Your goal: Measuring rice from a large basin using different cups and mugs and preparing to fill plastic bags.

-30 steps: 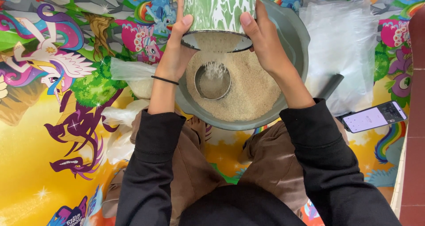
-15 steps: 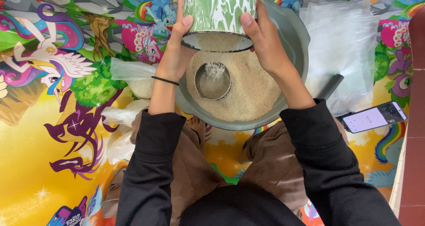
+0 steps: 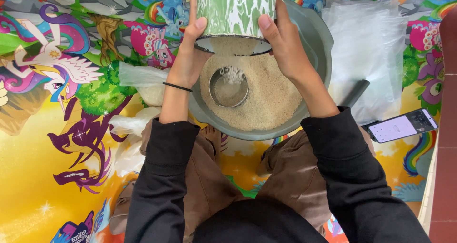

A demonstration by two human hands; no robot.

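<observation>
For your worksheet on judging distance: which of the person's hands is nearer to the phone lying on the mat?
Right. The right hand grips the green-and-white tin on the side toward the phone; the left hand holds the tin's far side, farther from it.

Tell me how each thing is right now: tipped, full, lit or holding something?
Green-and-white tin: tipped, pouring grain.
Grey basin: upright, filled with grain.
Small metal cup: upright in the basin, catching grain.
Left hand: gripping the tin.
Right hand: gripping the tin.
Phone: lying flat, screen lit.
Clear plastic bags: lying flat beside the basin.
</observation>
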